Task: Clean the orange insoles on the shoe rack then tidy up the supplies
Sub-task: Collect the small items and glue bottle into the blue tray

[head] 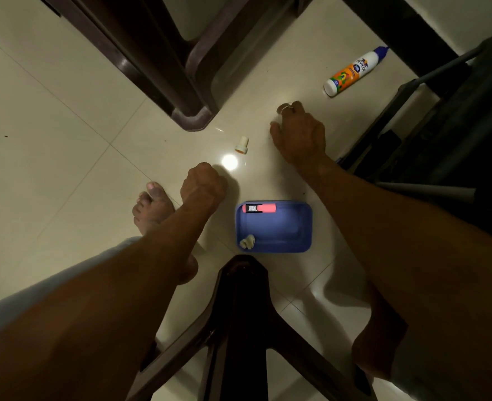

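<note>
My right hand (298,137) reaches down to the tiled floor, its fingers curled round a small clear container (283,110) that is mostly hidden by the hand. My left hand (203,185) hovers over the floor as a closed fist, and nothing shows in it. Between my arms a blue tray (310,224) sits on the floor, holding a pink marker (258,208) and a crumpled white wad (247,242). A small white cap (242,144) with an orange inside lies between my hands. A white and orange glue bottle (354,71) lies on its side at the far right. No insoles are in view.
A dark shoe rack (441,117) with grey tubes fills the right side. Dark brown chair legs (192,111) stand ahead, and another chair (244,314) is right below me. My bare left foot (152,206) rests on the pale floor tiles.
</note>
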Demonstrator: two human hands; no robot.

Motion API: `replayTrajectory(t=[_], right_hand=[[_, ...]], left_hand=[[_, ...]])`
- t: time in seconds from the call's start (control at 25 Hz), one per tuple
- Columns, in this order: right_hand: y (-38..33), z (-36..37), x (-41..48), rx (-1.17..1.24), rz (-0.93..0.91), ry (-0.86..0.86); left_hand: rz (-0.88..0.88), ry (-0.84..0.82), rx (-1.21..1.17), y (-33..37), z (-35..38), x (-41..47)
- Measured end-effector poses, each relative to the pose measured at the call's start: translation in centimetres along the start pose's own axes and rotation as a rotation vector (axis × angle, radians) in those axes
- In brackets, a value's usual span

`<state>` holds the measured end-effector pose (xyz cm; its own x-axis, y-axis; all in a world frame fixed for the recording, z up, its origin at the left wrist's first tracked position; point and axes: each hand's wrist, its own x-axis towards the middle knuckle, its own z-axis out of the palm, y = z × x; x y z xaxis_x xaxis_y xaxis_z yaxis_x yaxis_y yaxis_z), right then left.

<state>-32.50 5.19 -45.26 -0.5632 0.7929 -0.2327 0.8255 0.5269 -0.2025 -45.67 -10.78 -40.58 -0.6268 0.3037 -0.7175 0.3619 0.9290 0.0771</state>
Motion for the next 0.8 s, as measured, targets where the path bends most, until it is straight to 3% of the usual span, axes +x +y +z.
replayTrajectory(t=[0.24,0.44,0.68,0.8], right_hand=[[0.3,1.5,3.1,0.095,0.214,-0.040],[-0.1,1.0,2.5,0.186,0.184,0.064],[-1.0,-0.9,-2.8,0.491,0.155,0.180],[-1.2,-0.8,-7.2,0.597,0.192,0.098]], left_hand=[[0.093,0.008,0.007,1.8,1.0,0.5],[0.118,0.005,-0.017,1.8,1.0,0.0],[0.020,-0.004,-0.040,0.6,1.4,-1.9],[-0.009,-0.024,-0.026,-0.3,2.1,-3.4]])
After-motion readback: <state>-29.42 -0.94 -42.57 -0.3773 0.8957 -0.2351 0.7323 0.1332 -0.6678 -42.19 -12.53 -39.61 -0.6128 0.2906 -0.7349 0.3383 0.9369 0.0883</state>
